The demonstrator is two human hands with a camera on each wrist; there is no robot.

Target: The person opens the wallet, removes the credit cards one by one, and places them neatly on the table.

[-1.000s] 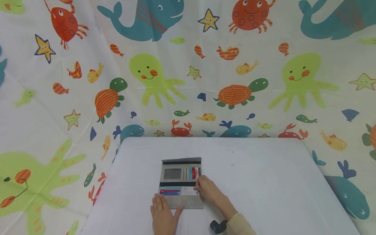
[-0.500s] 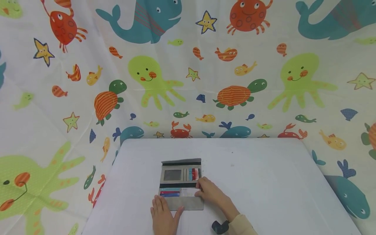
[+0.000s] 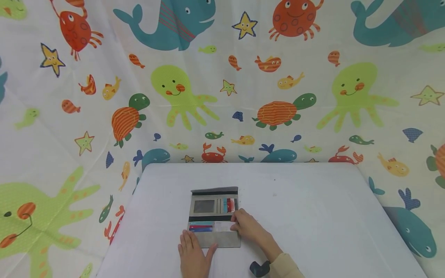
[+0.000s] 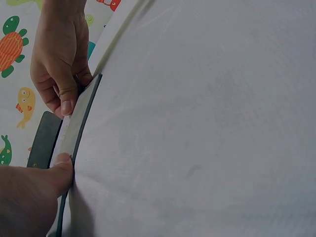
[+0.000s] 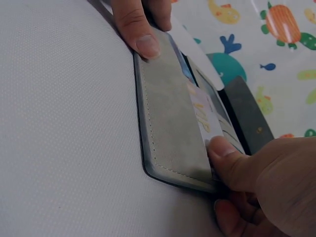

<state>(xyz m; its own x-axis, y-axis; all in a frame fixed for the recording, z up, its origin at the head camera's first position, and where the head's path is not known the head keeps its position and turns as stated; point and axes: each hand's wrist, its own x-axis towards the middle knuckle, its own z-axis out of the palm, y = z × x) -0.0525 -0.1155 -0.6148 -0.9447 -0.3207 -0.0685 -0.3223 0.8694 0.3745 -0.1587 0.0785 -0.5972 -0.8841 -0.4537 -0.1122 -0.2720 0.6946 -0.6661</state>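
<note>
A grey wallet (image 3: 226,240) lies unfolded on the white table, its flap at the far side. My left hand (image 3: 194,255) rests on its near left part, fingers straight, and in the left wrist view the thumb (image 4: 61,170) presses the near edge. With my right hand (image 3: 251,227) I pinch the right end of a white card (image 5: 201,111) lettered VIP, which sits partly inside the lower pocket. Beside it, blue and red cards (image 3: 201,226) poke out of the same panel. More cards (image 3: 229,205) fill slots in the upper panel, right of a dark window (image 3: 204,206).
The white table (image 3: 313,216) stretches well to the right and left of the wallet. A curtain (image 3: 243,154) printed with sea animals hangs behind and at the sides. A small black device (image 3: 259,269) is at my right wrist, by the beige sleeve (image 3: 286,266).
My right thumb and fingers have shifted slightly at the end of the white card. The wallet and my left hand stay where they were.
</note>
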